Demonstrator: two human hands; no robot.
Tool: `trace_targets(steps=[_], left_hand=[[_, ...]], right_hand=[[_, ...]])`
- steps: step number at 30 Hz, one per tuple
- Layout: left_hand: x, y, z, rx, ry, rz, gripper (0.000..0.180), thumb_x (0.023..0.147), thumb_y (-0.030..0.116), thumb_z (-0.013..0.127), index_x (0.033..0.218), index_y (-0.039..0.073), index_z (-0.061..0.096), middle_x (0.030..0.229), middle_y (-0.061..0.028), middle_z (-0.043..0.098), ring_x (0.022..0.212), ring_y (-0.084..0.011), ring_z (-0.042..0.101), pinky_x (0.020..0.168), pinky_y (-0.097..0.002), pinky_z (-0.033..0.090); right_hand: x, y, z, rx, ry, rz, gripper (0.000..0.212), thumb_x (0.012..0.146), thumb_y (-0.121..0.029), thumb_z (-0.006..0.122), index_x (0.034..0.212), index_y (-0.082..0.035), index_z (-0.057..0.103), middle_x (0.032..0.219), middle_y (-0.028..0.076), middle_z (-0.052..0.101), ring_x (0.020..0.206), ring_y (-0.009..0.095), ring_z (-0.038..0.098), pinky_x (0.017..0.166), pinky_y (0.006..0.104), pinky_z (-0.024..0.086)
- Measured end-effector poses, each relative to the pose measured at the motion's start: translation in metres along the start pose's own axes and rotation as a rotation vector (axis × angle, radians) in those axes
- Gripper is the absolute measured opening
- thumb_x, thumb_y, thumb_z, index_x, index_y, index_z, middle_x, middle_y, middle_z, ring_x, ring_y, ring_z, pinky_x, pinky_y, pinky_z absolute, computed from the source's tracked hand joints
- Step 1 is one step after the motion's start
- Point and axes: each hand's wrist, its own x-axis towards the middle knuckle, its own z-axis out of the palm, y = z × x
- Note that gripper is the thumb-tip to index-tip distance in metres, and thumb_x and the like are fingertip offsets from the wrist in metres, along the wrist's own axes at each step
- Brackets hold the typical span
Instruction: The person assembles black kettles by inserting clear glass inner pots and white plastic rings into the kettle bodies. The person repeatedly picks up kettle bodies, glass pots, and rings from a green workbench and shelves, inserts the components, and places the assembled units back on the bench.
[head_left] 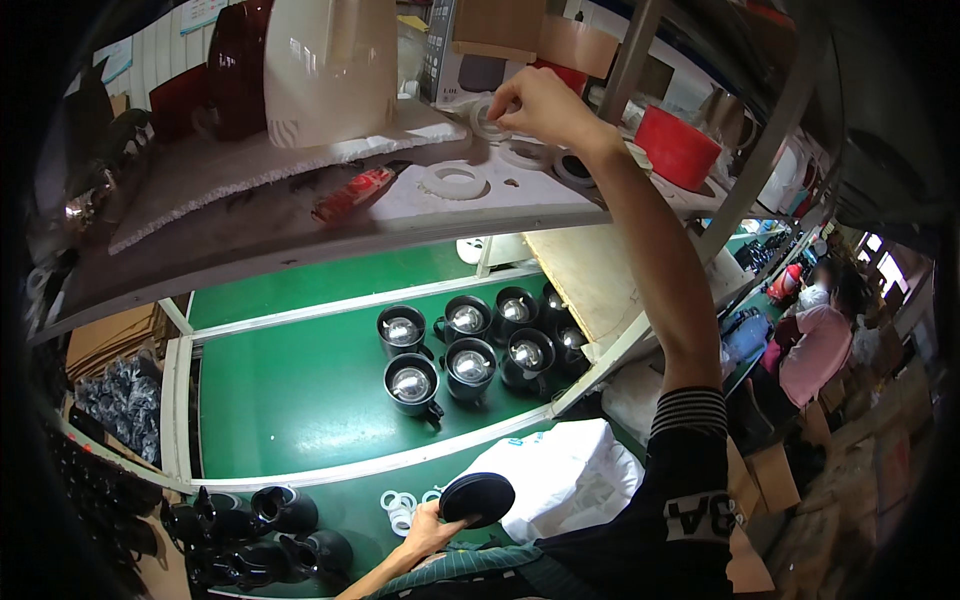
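My right hand (pixel 548 108) reaches up to the shelf, fingers pinched on the edge of a pale translucent ring (pixel 481 124). Close by on the shelf lie another pale ring (pixel 433 184), a ring partly under my wrist (pixel 524 160) and a dark-centred ring (pixel 573 170). Low down, my left hand (pixel 428 532) grips a black round disc (pixel 478 500), perhaps a lid or base, tilted with its flat face up. Beside that hand, several small white rings (pixel 398 512) sit on the green surface. A white plastic bag (pixel 570 480) is just right of the disc.
Black pots (pixel 410 383) with shiny insides stand in rows on the green belt (pixel 290 400). More black jugs (pixel 285 508) crowd the lower left. The shelf (pixel 250 235) carries a red utility knife (pixel 352 195), a white jug (pixel 330 70) and a red roll (pixel 677 148). A person (pixel 815 350) sits farther right.
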Motion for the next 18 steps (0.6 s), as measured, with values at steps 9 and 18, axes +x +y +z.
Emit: trace_targets(steps=[9, 18], left_hand=[[-0.003, 0.006, 0.003, -0.014, 0.018, -0.051, 0.031, 0.086, 0.016, 0.084, 0.114, 0.002, 0.078, 0.098, -0.0071, 0.080, 0.089, -0.0106, 0.072, 0.082, -0.0290, 0.057], [-0.004, 0.003, 0.008, -0.008, 0.003, -0.075, 0.032, 0.087, 0.016, 0.084, 0.114, 0.002, 0.077, 0.098, -0.0072, 0.080, 0.090, -0.0109, 0.072, 0.083, -0.0282, 0.056]], right_hand=[[-0.032, -0.006, -0.027, 0.250, 0.065, 0.061, 0.019, 0.077, -0.009, 0.082, 0.094, -0.001, 0.079, 0.088, 0.011, 0.077, 0.083, 0.019, 0.074, 0.076, 0.0330, 0.056], [-0.025, 0.024, -0.029, 0.176, 0.101, 0.169, 0.029, 0.072, -0.017, 0.088, 0.091, 0.001, 0.075, 0.094, 0.015, 0.077, 0.088, 0.024, 0.075, 0.082, 0.0351, 0.058]])
